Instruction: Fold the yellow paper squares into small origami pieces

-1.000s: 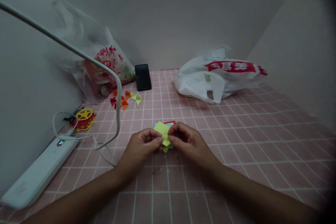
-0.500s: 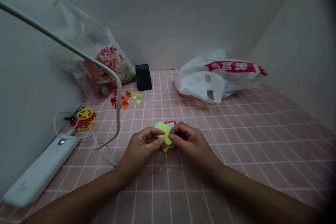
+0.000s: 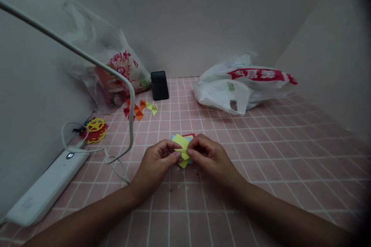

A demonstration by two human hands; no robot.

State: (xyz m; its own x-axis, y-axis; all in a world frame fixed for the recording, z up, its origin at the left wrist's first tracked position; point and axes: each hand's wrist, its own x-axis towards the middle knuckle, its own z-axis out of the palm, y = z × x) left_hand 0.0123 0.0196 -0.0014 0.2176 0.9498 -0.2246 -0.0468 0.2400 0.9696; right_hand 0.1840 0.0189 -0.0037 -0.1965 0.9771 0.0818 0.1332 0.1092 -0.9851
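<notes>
My left hand (image 3: 155,162) and my right hand (image 3: 208,156) meet over the middle of the pink grid mat (image 3: 261,154). Both pinch a small yellow paper piece (image 3: 182,147), which is partly folded, with fingers closed on it from either side. Just under and behind it lies a small stack of coloured paper squares (image 3: 189,136), with blue and red edges showing. My fingers hide the lower part of the yellow paper.
A white power strip (image 3: 43,189) with a looping cable (image 3: 127,123) lies at the left. Small folded paper pieces (image 3: 140,109) and red-yellow cut-outs (image 3: 94,129) sit behind. A black phone (image 3: 159,85) and two plastic bags (image 3: 243,87) (image 3: 110,73) stand against the walls.
The yellow paper has been folded smaller between my fingertips; both hands stay in the same place. The view has shifted slightly.
</notes>
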